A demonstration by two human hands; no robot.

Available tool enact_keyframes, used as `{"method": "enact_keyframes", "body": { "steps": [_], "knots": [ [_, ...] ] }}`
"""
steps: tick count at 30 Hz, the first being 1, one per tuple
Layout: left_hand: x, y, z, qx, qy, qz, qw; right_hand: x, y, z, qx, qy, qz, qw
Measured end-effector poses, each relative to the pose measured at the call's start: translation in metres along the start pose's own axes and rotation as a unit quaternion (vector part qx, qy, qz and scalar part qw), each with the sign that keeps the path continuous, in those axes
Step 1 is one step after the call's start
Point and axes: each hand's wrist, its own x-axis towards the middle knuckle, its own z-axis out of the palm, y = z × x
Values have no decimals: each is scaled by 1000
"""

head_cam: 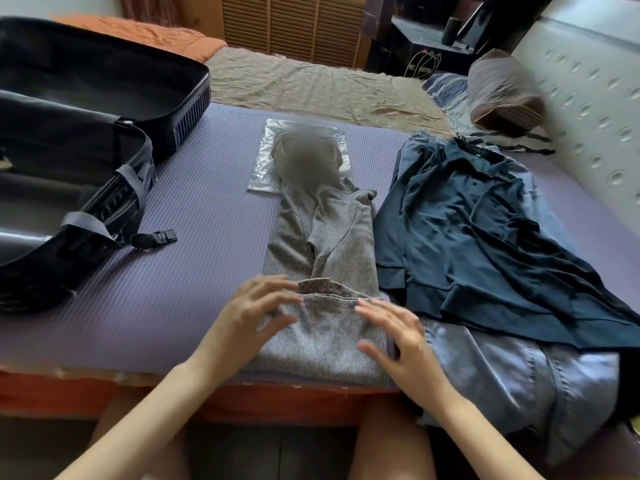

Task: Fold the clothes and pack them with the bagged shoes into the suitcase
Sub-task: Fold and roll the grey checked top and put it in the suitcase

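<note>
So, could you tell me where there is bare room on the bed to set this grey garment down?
The widest bare patch is the purple mat between the suitcase and the grey garment. The beige sheet beyond the bagged shoes is free. The right is crowded: navy shirt over denim clothes.

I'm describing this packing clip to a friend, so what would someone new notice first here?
The left hand and right hand spread open over the near end of a half-folded grey shirt in the middle. An open black suitcase fills the left side. A navy shirt lies over denim on the right.
</note>
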Motion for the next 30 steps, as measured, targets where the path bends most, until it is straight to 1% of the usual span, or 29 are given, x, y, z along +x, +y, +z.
{"method": "enact_keyframes", "body": {
  "steps": [1, 3, 4, 6, 8, 12, 15, 22, 24, 28, 30],
  "knots": [
    [-14, -2, -3, 17, -39, 13, 999, -15, 1, 1, -21, -48, -14, 999],
    [-39, -10, -3, 68, -134, 2, 989, -39, 10, 8, -87, -131, -25, 987],
    [-48, -16, -3, 103, -167, 2, 980, -45, 14, 11, -128, -150, -32, 980],
    [-57, -26, -1, 154, -177, 20, 972, -47, 19, 15, -189, -142, -49, 970],
    [-56, -28, 0, 146, -166, 21, 975, -44, 18, 15, -192, -120, -51, 973],
    [-59, -25, -5, 71, -111, 3, 991, -45, 18, 14, -123, -83, -33, 988],
    [-65, -24, -11, 61, -69, 6, 996, -46, 17, 11, -101, -50, -35, 993],
    [-74, -22, -12, 15, -51, -25, 998, -51, 11, 12, -21, -13, -1, 1000],
    [-73, -22, -13, 5, -30, -29, 999, -52, 10, 13, 4, 23, 8, 1000],
    [-65, -14, -18, -31, 37, -38, 998, -49, 6, 9, 46, 108, 38, 992],
    [-57, -8, -22, -44, 62, -37, 996, -47, 1, 4, 59, 134, 55, 988]
  ]
}}
